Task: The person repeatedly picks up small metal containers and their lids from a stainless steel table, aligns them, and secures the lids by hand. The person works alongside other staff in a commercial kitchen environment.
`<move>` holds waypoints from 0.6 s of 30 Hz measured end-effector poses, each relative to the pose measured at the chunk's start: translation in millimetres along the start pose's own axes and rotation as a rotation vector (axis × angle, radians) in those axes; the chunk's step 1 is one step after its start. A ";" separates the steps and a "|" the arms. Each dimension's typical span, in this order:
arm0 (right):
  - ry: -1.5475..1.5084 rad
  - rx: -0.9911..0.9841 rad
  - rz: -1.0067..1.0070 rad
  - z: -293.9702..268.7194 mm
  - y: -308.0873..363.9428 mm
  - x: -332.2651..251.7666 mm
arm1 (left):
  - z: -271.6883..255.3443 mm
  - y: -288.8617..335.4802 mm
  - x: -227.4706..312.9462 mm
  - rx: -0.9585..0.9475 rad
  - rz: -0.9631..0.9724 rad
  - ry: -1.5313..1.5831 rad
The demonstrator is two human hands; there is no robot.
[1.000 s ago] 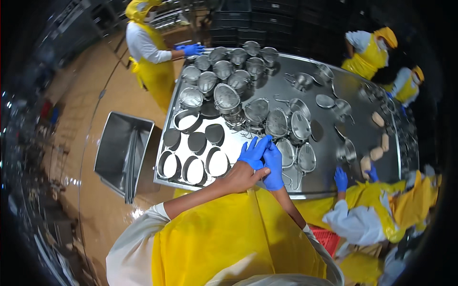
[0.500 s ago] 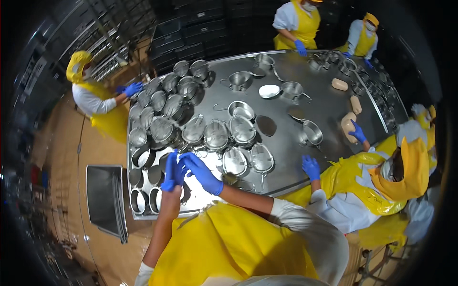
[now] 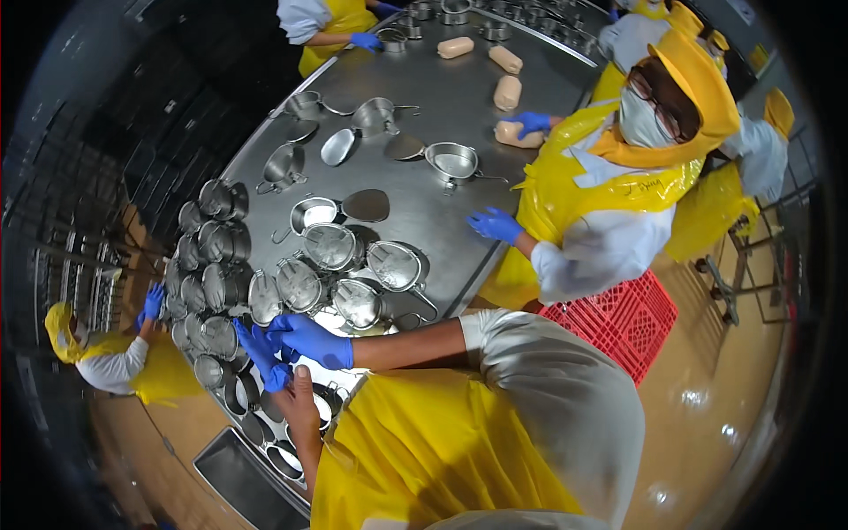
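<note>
A blue glove (image 3: 261,353) partly covers my left hand (image 3: 296,399), with its cuff bunched up. My left thumb and the heel of that hand are bare, and the fingers point outward, stretched. From the right, my gloved right hand (image 3: 314,340) reaches across with bent fingers and grips the blue glove near the fingers. Both hands are above the near side of the metal table (image 3: 424,71), over a group of metal moulds. Closest to them are a lidded oval mould (image 3: 358,303) and open round moulds (image 3: 284,459).
More lidded moulds (image 3: 225,284) crowd the table's left side. Open moulds (image 3: 452,162) and loose lids (image 3: 367,205) lie farther off. Beside a co-worker's gloved hand (image 3: 530,124) are several pale wrapped rolls (image 3: 508,93). A red crate (image 3: 618,322) and a grey bin (image 3: 252,481) flank the table.
The view has swung right, showing the red crate and more of the co-worker. My left thumb now shows bare outside the glove; my right hand stays at the left.
</note>
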State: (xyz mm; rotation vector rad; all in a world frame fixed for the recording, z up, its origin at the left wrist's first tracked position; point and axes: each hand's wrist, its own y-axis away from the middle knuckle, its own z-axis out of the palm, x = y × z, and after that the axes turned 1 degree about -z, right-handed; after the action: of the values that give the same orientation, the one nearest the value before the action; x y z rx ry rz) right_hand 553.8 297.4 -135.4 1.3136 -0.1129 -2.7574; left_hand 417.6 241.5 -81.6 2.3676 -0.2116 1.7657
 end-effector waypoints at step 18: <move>-0.112 -0.008 0.014 -27.0 9.6 -27.1 | 29.5 -2.5 11.7 -0.112 0.103 -0.215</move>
State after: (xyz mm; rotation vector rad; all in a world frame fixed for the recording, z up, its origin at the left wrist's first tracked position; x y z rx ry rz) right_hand 592.2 290.1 -130.5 1.1524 -0.1175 -2.8159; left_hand 449.0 237.1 -78.7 2.5021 -0.4567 1.4942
